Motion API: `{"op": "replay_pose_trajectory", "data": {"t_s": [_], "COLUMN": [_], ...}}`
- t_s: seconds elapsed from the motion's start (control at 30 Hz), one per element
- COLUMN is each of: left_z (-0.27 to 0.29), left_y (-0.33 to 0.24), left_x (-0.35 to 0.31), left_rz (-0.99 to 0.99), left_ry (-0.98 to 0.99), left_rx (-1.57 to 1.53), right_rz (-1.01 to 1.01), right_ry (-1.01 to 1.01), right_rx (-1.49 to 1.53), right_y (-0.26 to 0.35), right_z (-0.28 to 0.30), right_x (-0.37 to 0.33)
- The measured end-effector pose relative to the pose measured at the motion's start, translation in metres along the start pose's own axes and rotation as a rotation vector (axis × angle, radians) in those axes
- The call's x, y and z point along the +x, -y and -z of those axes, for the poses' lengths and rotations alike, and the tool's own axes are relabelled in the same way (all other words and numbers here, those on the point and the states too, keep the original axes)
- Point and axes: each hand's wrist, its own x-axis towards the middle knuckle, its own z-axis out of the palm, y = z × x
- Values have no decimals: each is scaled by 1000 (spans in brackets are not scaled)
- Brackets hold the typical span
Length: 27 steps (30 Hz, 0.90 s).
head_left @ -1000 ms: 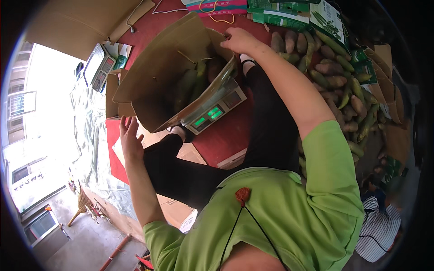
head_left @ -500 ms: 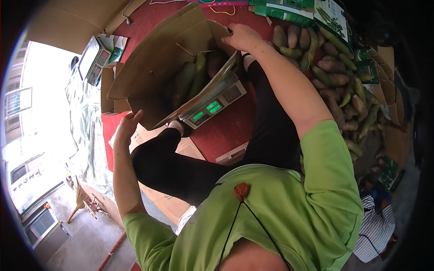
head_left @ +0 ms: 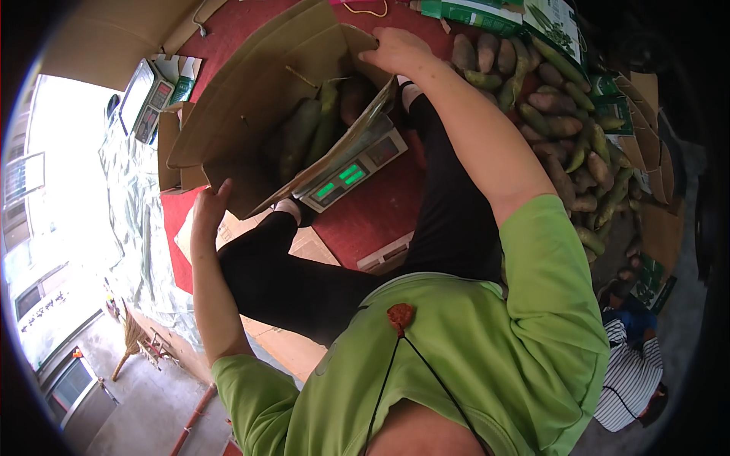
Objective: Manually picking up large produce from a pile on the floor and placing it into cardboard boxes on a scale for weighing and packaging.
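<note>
An open cardboard box [head_left: 228, 114] stands tilted on a weighing scale [head_left: 351, 178] with lit green digits. Several long green radish-like vegetables [head_left: 303, 129] lie inside it, partly in shadow. At the box's near left corner, my left hand [head_left: 208, 209] grips the edge, thumb up, with most of its fingers hidden. My right hand [head_left: 399, 55] is closed on the top edge of the far right side, fingers bent over the cardboard.
To the right spreads a heap of green and purplish vegetables [head_left: 563, 125]. A second scale [head_left: 146, 102] stands at the far left. Green printed cartons [head_left: 483, 24] lie behind the heap. A person in a striped top [head_left: 631, 380] is at the lower right. A broom [head_left: 131, 334] leans lower left.
The whole view has shifted slightly, so things appear a little further left. Both hands keep their hold on the box, which has hardly moved on the scale.
</note>
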Motion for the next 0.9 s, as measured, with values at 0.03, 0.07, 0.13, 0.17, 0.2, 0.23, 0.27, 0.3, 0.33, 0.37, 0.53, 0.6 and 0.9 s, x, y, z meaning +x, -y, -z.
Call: {"op": "replay_pose_trajectory", "data": {"t_s": [0.03,0.07,0.13,0.17,0.2,0.23,0.27,0.3,0.33,0.37,0.53,0.6,0.9], "left_z": [0,1,0,0,1,0,0,4,6,3,11,9,9], "left_y": [0,0,-1,2,6,3,1,-1,-5,-8,-14,-12,-11], "left_x": [1,1,0,2,4,3,-2,-8,-10,-8,-10,-7,-4], "left_rz": [-25,-27,-29,-39,-12,13,-35,-40,-45,-59,13,20,46], "left_ry": [-6,-6,-9,-6,-7,-5,-61,-56,-52,-51,2,-7,29], "left_rx": [-1,-2,-25,-28,17,60,43,25,8,3,22,35,-38], "right_rz": [-1,-15,-40,-34,-28,-14,-27,-16,-4,-14,-27,-20,-10], "right_ry": [0,-2,-9,-19,-35,-49,-40,-53,-66,-76,-45,-43,-37], "right_rx": [-1,6,8,11,12,-16,-12,-19,-25,-33,-31,-28,-211], "right_y": [1,3,2,3,4,6,9,10,8,2,10,7,16], "right_z": [0,0,0,-1,0,1,0,-3,-5,-4,8,6,12], "right_x": [0,1,1,1,3,0,0,1,2,1,-4,-1,-1]}}
